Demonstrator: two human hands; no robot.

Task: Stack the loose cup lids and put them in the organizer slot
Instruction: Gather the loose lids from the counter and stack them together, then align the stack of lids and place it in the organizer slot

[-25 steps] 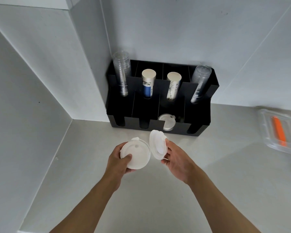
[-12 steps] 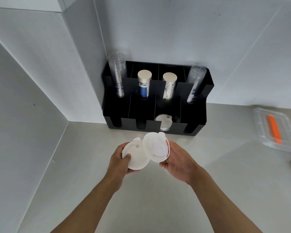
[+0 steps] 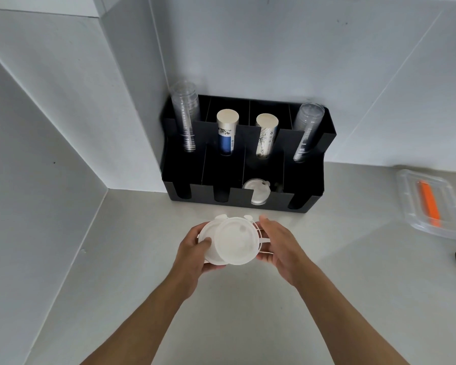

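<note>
Frame centre: right hand (image 3: 279,246) has swung its lid (image 3: 236,241) onto left hand's (image 3: 192,252) lid (image 3: 208,238); both hands gripping, stack forming, organizer (image 3: 237,164) slot next.

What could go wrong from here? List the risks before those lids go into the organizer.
1. The upper lid sits offset on the lower lid in the left hand, so they may not nest and one could slip onto the counter.
2. The third front slot of the organizer already holds a lid; a crooked stack may jam against it.
</note>
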